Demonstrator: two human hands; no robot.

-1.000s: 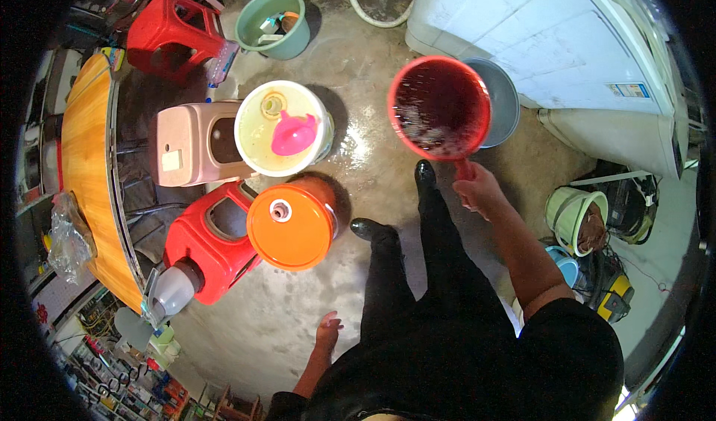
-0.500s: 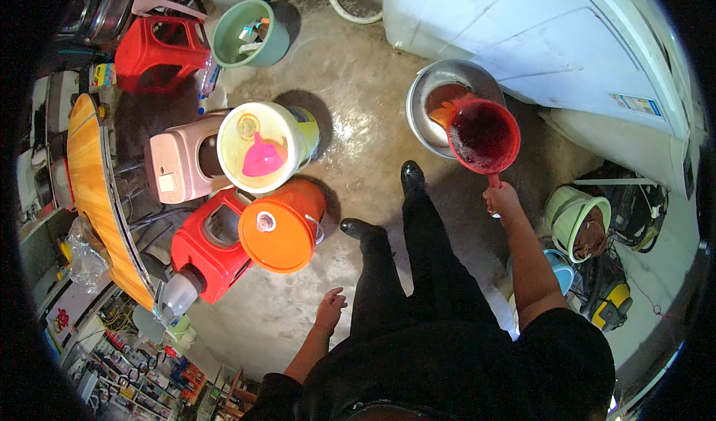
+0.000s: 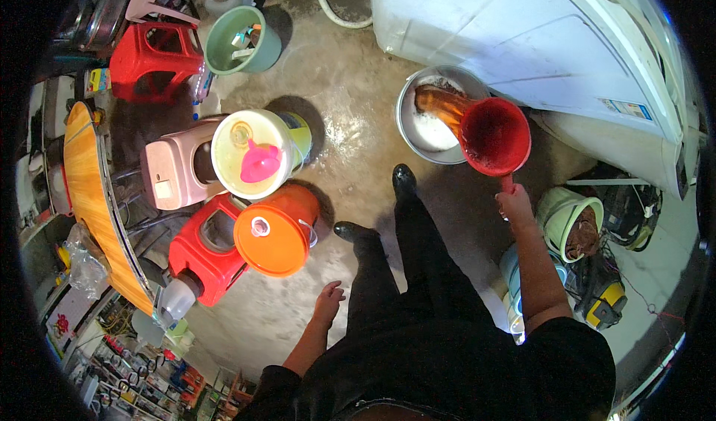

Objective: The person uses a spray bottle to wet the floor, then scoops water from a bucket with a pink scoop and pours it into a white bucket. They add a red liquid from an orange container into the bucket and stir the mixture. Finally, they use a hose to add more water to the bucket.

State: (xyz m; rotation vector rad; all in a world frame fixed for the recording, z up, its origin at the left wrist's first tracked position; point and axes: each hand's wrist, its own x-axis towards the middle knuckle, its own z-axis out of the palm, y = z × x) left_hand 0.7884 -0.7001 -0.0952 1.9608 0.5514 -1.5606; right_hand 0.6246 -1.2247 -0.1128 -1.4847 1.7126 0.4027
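My right hand (image 3: 516, 203) is closed round the handle of a red plastic dipper (image 3: 495, 139), which it holds out tilted to the left. An amber-brown stream of liquid (image 3: 443, 108) runs over the dipper's lip into a round metal basin (image 3: 407, 132) on the floor. White foam (image 3: 432, 133) covers much of what shows inside the basin. Beside my left thigh hangs my left hand (image 3: 328, 303), holding nothing, its fingers loosely bent and apart.
A white bucket (image 3: 220, 156) with a pink funnel (image 3: 260, 161), an orange lidded bucket (image 3: 271, 245) and a red stool (image 3: 195, 268) stand left. A large white appliance (image 3: 514, 41) rises behind the basin. Right are a pale green bucket (image 3: 558, 216) and a yellow-black machine (image 3: 605, 305).
The dipper has moved slightly right and tips further, its stream now longer and wider. White foam has built up in the basin. My left hand stays by my thigh.
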